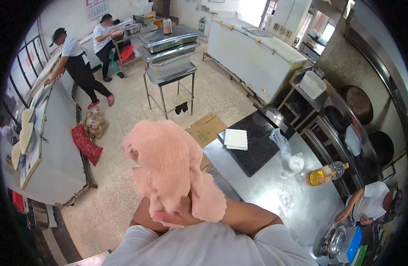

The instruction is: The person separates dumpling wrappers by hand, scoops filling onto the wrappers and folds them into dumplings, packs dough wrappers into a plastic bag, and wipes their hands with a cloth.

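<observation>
A fluffy pink towel (166, 164) is bunched up in front of my chest. My right hand (179, 216) is closed on the towel's lower part, with its fingers pointing left. My left forearm runs up behind the cloth, and the towel hides that hand and its fingers. Just right of the towel stands a steel table (257, 190) with a black board (257, 155) and a folded white cloth (236, 139) on it.
An oil bottle (323, 174) and a plastic bag (292, 160) are on the steel table; a co-worker (372, 201) stands at its right end. Two more people work at far left. A red sack (86, 144) and a cardboard box (207, 128) lie on the floor.
</observation>
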`<state>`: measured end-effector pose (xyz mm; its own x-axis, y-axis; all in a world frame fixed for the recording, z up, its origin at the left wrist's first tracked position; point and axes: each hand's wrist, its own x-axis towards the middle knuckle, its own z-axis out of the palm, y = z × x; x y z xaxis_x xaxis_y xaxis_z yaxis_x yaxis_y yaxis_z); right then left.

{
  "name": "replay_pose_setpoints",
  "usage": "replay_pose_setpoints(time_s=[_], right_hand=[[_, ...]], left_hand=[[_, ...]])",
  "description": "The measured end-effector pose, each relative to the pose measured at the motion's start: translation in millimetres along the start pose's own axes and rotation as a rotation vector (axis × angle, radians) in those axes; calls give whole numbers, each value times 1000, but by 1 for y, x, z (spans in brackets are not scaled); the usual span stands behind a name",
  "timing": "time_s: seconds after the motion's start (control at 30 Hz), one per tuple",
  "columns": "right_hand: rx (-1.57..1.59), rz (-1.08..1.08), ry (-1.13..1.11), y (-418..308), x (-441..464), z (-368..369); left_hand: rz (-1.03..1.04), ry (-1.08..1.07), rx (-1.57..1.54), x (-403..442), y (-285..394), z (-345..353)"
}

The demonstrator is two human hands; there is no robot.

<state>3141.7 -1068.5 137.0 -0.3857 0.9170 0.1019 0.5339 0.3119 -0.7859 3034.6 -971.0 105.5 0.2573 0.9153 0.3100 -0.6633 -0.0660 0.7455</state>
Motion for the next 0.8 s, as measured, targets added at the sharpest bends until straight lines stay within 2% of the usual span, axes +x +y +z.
replay_pose_setpoints(time_s=[0.07,0.1,0.17,0.2,0.27,0.3,0.33,0.37,0.4,0.47,0.5,0.53,0.57,0.6,0.67,0.7,0.73,0.8], right_hand=[[-420,-411,347,17,-4,9],[-418,-414,354,16,-6,5],[-95,-470,121,15,-15,-5],[-81,-477,107,18,-21,0],[950,-534,437,32,-34,14],[956,-542,421,44,-38,2],[797,-380,285,59,-46,-17],[629,-227,154,69,-46,-29],[629,-240,148,74,-41,-32],[970,36,339,79,-43,-28],[964,34,325,83,-44,-30],[786,84,416,88,-47,-29],[612,132,509,91,-47,-27],[619,133,504,85,-45,-30],[563,-4,707,59,-39,-46],[701,-180,776,45,-35,-50],[711,-185,636,42,-54,-59],[541,-222,431,57,-70,-54]], left_hand=[[109,45,39,10,7,2],[172,53,80,14,11,5],[270,-62,262,25,22,7],[284,-244,420,25,23,9],[359,-795,714,22,18,18],[436,-954,785,12,2,23],[511,-1012,847,8,-17,22],[561,-1020,907,7,-31,17],[512,-1047,1024,12,-42,9],[427,-1065,1128,4,-54,4],[168,-989,979,7,-53,10],[-82,-902,822,11,-49,20],[89,-941,1139,16,-27,45],[81,-938,1144,17,-13,55],[-497,-828,1046,17,2,66],[-495,-826,1048,17,0,65],[-296,-854,985,17,-5,62],[83,-894,841,11,-10,57]])
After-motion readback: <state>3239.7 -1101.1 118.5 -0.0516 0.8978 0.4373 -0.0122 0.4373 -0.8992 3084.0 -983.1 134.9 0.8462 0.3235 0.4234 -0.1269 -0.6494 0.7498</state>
